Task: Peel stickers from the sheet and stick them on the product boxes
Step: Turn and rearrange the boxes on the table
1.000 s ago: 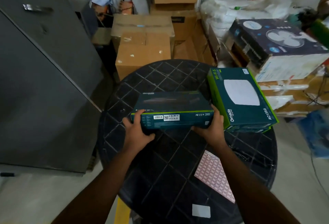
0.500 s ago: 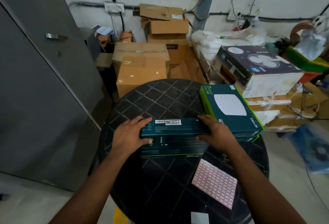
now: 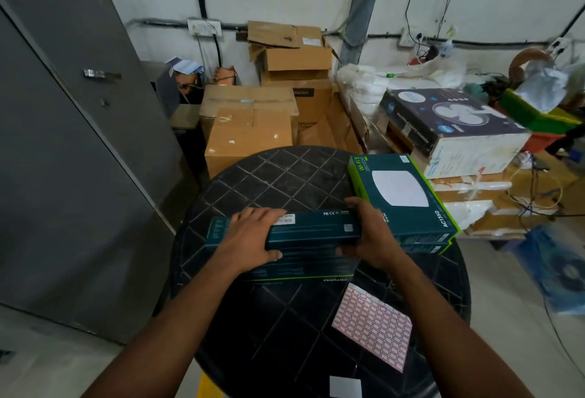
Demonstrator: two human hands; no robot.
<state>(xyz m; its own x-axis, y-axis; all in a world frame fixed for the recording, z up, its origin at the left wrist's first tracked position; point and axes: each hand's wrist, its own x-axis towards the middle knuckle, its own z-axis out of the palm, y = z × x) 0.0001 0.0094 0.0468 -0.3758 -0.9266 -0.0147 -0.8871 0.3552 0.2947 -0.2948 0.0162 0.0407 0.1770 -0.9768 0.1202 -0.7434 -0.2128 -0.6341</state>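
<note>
Up front in the head view, both hands grip one flat teal box [image 3: 311, 228] over the round black worktop [image 3: 278, 176]. The left hand [image 3: 250, 236] is wrapped over the box's left part, fingers across the top edge and partly over a white barcode label [image 3: 286, 218], thumb on the near face. The right hand [image 3: 368, 233] clasps the right end, fingers curled over the far edge and thumb underneath at the near side. The box stands tilted on its long edge, with its narrow labelled side facing up; its lower edge, with a green stripe and upside-down lettering, sits close to the worktop, though contact cannot be told.

Just right of the right hand lies a stack of teal and green boxes [image 3: 399, 195], the top one showing a white square device and "AC1350". The sticker sheet [image 3: 372, 326], a grid of pinkish labels, lies flat on the worktop near the right forearm, apart from the held box. A small white slip [image 3: 345, 386] lies at the worktop's near edge.

Behind the worktop are brown cartons [image 3: 250, 134], a fan box [image 3: 449, 125] on the right and a grey cabinet [image 3: 63, 144] on the left.
</note>
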